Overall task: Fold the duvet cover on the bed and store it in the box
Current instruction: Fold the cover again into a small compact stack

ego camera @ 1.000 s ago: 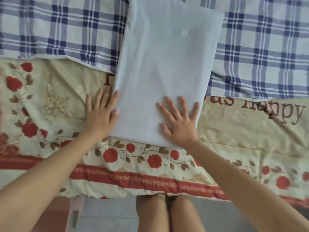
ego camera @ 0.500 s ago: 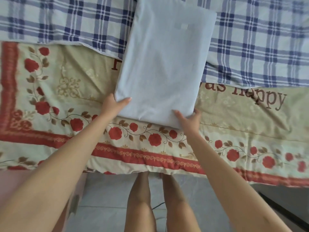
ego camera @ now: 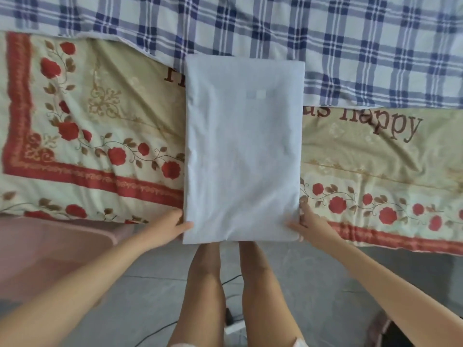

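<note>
1. The pink box, unseen a second before, showed at near left.
2. The left hand and right hand, earlier pressed flat, pinched the near corners of the folded duvet cover.
3. It had slid nearer, overhanging the edge of the bed.

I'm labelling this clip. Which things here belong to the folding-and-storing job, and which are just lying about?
Job: folded duvet cover, left hand, right hand, pink box.

Lying about: floral bedspread, plaid sheet, cables on the floor.
</note>
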`<state>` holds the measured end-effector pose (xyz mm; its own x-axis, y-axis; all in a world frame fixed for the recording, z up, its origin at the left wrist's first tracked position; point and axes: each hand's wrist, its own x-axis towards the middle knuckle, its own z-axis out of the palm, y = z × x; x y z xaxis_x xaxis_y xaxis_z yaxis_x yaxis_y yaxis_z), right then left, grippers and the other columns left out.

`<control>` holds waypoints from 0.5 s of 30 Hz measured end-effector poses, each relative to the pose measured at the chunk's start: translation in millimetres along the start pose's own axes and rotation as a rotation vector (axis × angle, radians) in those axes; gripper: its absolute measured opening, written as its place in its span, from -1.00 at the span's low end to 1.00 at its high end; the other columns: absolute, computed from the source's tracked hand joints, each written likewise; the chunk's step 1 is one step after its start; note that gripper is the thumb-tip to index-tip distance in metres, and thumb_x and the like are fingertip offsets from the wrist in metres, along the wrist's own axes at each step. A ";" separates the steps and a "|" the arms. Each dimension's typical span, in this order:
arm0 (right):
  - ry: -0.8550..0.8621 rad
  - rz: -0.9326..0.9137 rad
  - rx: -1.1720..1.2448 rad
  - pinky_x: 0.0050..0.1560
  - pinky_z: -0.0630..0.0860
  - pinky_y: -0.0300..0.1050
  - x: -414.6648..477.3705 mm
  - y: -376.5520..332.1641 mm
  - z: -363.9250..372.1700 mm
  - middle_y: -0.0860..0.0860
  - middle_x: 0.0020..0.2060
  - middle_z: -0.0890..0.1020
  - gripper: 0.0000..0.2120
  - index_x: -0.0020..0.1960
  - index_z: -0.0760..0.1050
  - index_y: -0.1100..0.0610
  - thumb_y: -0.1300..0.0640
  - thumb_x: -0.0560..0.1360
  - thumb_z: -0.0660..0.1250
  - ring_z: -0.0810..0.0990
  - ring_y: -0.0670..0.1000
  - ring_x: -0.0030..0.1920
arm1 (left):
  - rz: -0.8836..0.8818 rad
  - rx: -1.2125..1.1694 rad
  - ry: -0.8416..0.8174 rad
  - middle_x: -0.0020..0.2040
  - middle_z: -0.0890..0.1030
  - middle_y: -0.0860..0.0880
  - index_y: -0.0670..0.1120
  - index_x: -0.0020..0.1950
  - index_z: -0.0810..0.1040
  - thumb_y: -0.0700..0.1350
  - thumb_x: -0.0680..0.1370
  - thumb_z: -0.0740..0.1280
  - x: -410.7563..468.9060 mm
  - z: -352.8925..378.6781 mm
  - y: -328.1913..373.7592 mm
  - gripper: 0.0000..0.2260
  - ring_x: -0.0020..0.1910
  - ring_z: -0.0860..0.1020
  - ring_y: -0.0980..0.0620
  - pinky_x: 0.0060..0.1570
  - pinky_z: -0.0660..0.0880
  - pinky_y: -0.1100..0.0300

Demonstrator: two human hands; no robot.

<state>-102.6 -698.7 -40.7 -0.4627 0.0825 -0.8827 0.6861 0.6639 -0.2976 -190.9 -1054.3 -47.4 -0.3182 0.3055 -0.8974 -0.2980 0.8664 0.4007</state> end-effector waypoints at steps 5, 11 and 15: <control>0.557 -0.437 -0.509 0.23 0.42 0.11 40.7 11.3 -39.3 0.12 0.40 0.38 -0.45 0.51 0.12 0.11 0.16 0.55 0.17 0.42 0.17 0.33 | 0.391 0.712 0.843 0.37 0.30 -0.25 -0.21 0.42 0.29 -0.46 0.40 0.30 25.8 -32.0 -5.2 -0.40 0.36 0.34 -0.20 0.36 0.26 -0.07; 0.537 -0.963 -1.404 0.52 -0.14 0.03 103.7 -26.2 -50.4 0.07 0.55 -0.06 -0.31 0.56 -0.19 0.11 0.31 0.52 0.04 0.03 0.08 0.53 | 0.812 1.522 0.769 0.57 -0.06 -0.10 -0.10 0.57 -0.04 -0.44 0.53 0.05 96.0 -52.9 15.9 -0.36 0.54 -0.03 -0.03 0.50 -0.08 -0.01; 0.420 -1.107 -1.360 0.53 -0.08 0.01 116.5 -7.3 -68.3 0.05 0.55 -0.08 -0.31 0.57 -0.15 0.08 0.35 0.52 0.03 -0.06 0.06 0.54 | 1.031 1.408 0.575 0.54 0.13 -0.07 -0.14 0.52 0.15 -0.37 0.61 -0.02 112.6 -59.7 -1.6 -0.52 0.50 0.16 -0.01 0.48 0.11 0.05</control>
<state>-199.8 -643.2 -116.5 -0.5831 -0.7561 -0.2973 -0.7993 0.5993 0.0435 -279.9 -1044.8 -138.1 -0.1862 0.9731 -0.1356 0.9825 0.1853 -0.0192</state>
